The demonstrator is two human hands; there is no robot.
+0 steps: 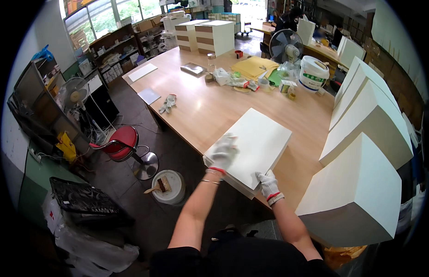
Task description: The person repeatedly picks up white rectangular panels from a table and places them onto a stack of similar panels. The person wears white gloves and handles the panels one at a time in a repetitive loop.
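The left hand lies flat and open on top of a white stack of sheets at the near edge of the surface. The right hand pinches the stack's near corner. Further right, tall white stacks already stand squared, so much looks done; this stack is not yet beside them.

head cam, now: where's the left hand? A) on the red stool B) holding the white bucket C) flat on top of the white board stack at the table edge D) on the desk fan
C: the gloved left hand lies spread on the top of the white board stack near its left corner, while the right hand is at the stack's near edge.
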